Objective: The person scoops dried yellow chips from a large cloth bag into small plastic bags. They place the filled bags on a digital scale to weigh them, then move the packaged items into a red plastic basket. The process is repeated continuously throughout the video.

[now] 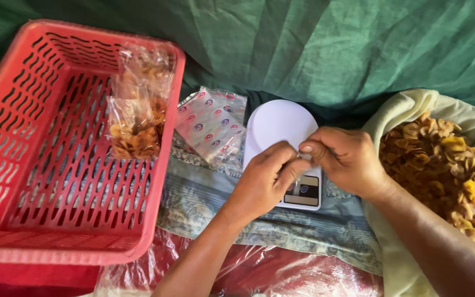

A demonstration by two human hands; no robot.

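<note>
My left hand [265, 179] and my right hand [344, 159] meet over the front of a white kitchen scale [279, 124]. Both pinch a small clear plastic bag [305, 156] between their fingertips; most of it is hidden by the fingers. The scale's round platform carries nothing, and its dark display [302, 192] shows just under my hands. A large heap of yellow-brown chips [446, 170] lies on pale cloth to the right of my right hand.
A red plastic basket [39, 165] stands at the left with filled clear bags of chips [138, 110] leaning on its far right wall. A stack of printed empty bags [210, 124] lies between basket and scale. Green cloth covers the back; crumpled clear plastic [281, 275] lies in front.
</note>
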